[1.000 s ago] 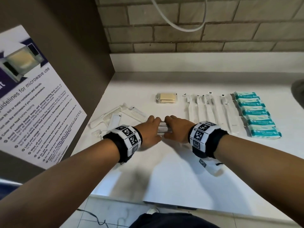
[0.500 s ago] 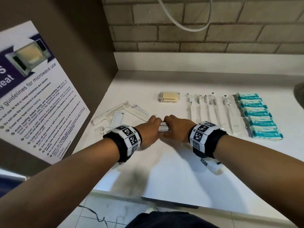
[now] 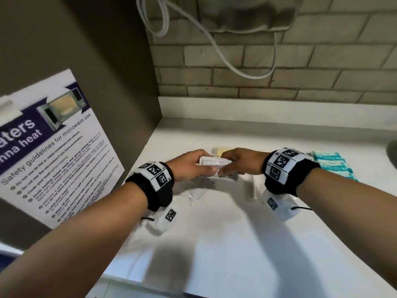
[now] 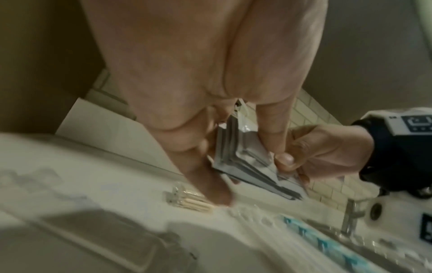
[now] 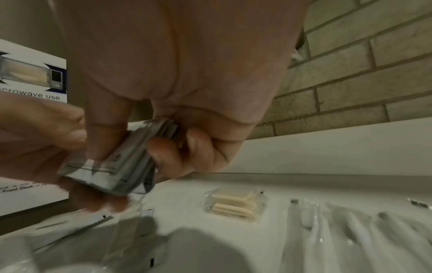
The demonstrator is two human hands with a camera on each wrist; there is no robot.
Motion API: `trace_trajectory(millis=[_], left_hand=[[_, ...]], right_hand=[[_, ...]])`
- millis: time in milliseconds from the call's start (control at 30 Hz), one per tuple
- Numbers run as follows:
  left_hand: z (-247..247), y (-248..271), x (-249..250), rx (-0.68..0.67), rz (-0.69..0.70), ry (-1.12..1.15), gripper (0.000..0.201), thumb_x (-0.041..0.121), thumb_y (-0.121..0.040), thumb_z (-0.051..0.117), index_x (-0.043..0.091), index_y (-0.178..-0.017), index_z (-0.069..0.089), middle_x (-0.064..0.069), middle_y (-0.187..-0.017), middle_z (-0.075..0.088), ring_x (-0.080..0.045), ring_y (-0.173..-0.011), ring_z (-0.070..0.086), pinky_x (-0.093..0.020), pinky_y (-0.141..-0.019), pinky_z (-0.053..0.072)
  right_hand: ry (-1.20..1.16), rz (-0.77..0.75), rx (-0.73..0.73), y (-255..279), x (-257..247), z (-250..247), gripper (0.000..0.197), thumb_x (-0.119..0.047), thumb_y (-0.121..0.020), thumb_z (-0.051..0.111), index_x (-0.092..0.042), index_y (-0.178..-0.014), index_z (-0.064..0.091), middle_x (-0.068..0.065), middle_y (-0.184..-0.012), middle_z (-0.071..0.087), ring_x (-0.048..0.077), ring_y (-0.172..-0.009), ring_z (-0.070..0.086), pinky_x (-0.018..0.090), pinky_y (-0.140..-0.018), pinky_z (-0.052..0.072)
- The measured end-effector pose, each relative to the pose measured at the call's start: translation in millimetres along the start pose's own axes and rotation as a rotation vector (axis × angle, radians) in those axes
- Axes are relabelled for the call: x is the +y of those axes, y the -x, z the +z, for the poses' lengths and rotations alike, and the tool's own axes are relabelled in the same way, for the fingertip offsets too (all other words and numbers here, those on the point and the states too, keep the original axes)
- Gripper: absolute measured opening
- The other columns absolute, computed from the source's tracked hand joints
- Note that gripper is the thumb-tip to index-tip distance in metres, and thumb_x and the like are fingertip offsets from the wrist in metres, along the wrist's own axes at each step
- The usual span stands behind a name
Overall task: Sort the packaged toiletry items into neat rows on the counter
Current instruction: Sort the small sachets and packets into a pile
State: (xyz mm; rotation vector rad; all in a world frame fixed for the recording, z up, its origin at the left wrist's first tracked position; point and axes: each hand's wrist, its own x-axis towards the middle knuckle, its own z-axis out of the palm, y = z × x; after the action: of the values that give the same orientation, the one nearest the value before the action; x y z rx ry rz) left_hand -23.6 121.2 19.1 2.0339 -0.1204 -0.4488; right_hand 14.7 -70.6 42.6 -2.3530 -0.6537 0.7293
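Note:
Both hands hold a stack of flat white sachets lifted above the white counter. My left hand grips its left end, thumb on top; my right hand pinches the right end. The left wrist view shows the stack of sachets fanned edge-on between my left hand's fingers, with the right hand on its far end. In the right wrist view the stack of sachets sits between the thumb and curled fingers of my right hand. A clear pack of cotton buds lies on the counter below.
Teal packets lie in a row at the right. Wrapped toothbrushes lie beside the cotton buds. Loose wrapped combs and sachets lie at the left by the brown side wall with a microwave poster. A brick wall backs the counter.
Both hands have lifted the sachet stack off the counter and turned it flat side up. The head camera has tilted up toward the wall.

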Motion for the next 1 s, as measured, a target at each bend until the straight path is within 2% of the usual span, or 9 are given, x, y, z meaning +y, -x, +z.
trace_trajectory(millis=[133, 233, 333, 433, 600, 733, 867, 933, 1000], left_hand=[[7, -1, 0, 0.003, -0.063, 0.208, 0.016, 0.016, -0.092, 0.064, 0.014, -0.103, 0.052, -0.01, -0.094, 0.068, -0.022, -0.074, 0.068, -0.056, -0.087, 0.053], [9, -2, -1, 0.007, -0.08, 0.239, 0.013, 0.016, -0.093, 0.063, 0.013, -0.099, 0.051, -0.017, -0.092, 0.068, -0.033, -0.082, 0.065, -0.06, -0.088, 0.05], [9, -5, -2, 0.023, -0.088, 0.259, 0.01, 0.015, -0.094, 0.062, 0.013, -0.095, 0.052, -0.02, -0.088, 0.067, -0.032, -0.077, 0.065, -0.059, -0.088, 0.049], [9, -9, -1, 0.028, -0.106, 0.293, 0.008, 0.015, -0.094, 0.062, 0.013, -0.093, 0.054, -0.022, -0.092, 0.067, -0.029, -0.075, 0.066, -0.054, -0.086, 0.051], [10, -15, 3, 0.037, -0.088, 0.346, 0.006, 0.011, -0.095, 0.06, 0.011, -0.093, 0.054, -0.014, -0.093, 0.065, -0.021, -0.073, 0.068, -0.025, -0.065, 0.059], [4, -16, 0, 0.081, -0.094, 0.316, 0.029, 0.028, -0.091, 0.066, 0.011, -0.114, 0.058, -0.01, -0.108, 0.069, -0.025, -0.098, 0.071, -0.032, -0.081, 0.058], [-8, -13, -17, 0.11, -0.086, 0.023, 0.045, 0.032, -0.088, 0.069, 0.03, -0.131, 0.056, 0.007, -0.133, 0.057, -0.01, -0.113, 0.06, -0.02, -0.085, 0.048], [-5, -10, -30, -0.027, -0.05, -0.302, 0.051, 0.029, -0.087, 0.064, 0.05, -0.131, 0.049, 0.015, -0.141, 0.048, -0.008, -0.128, 0.049, -0.026, -0.1, 0.042], [7, -12, -39, -0.155, -0.022, -0.649, 0.06, 0.034, -0.085, 0.056, 0.045, -0.141, 0.039, 0.006, -0.151, 0.039, -0.018, -0.141, 0.036, -0.033, -0.112, 0.032]], right_hand=[[0.06, 0.021, 0.028, -3, -3, -3, 0.011, -0.026, -0.086, 0.068, -0.02, -0.089, 0.059, -0.007, -0.07, 0.055, 0.008, -0.06, 0.048, 0.021, -0.056, 0.034], [0.218, 0.033, 0.065, -6, -2, 1, 0.031, -0.043, -0.083, 0.066, -0.021, -0.103, 0.057, -0.002, -0.095, 0.063, 0.017, -0.085, 0.058, 0.029, -0.076, 0.047], [0.546, -0.012, 0.144, -8, -2, 8, 0.058, -0.057, -0.069, 0.071, -0.024, -0.114, 0.054, -0.002, -0.104, 0.061, 0.021, -0.096, 0.056, 0.037, -0.084, 0.05], [0.711, -0.103, 0.193, -13, -2, 15, 0.073, -0.052, -0.063, 0.077, -0.022, -0.123, 0.047, -0.002, -0.111, 0.055, 0.022, -0.103, 0.052, 0.035, -0.082, 0.049], [0.686, -0.094, 0.235, -22, -1, 19, 0.045, -0.023, -0.079, 0.064, -0.011, -0.119, 0.046, 0.007, -0.113, 0.055, 0.03, -0.104, 0.056, 0.031, -0.07, 0.044], [0.593, -0.069, 0.23, -21, 4, 10, 0.047, -0.023, -0.079, 0.067, -0.01, -0.119, 0.046, 0.008, -0.112, 0.056, 0.03, -0.101, 0.056, 0.037, -0.079, 0.05], [0.488, 0.02, 0.275, -19, 15, -4, 0.044, -0.023, -0.077, 0.069, -0.01, -0.113, 0.048, 0.009, -0.103, 0.058, 0.027, -0.083, 0.055, 0.031, -0.069, 0.046], [0.487, 0.059, 0.262, -18, 20, -8, 0.044, -0.024, -0.077, 0.069, -0.01, -0.112, 0.047, 0.008, -0.1, 0.058, 0.026, -0.08, 0.052, 0.029, -0.067, 0.041], [0.492, 0.08, 0.247, -17, 23, -8, 0.043, -0.024, -0.077, 0.069, -0.01, -0.112, 0.047, 0.007, -0.1, 0.058, 0.026, -0.08, 0.052, 0.029, -0.067, 0.042]])
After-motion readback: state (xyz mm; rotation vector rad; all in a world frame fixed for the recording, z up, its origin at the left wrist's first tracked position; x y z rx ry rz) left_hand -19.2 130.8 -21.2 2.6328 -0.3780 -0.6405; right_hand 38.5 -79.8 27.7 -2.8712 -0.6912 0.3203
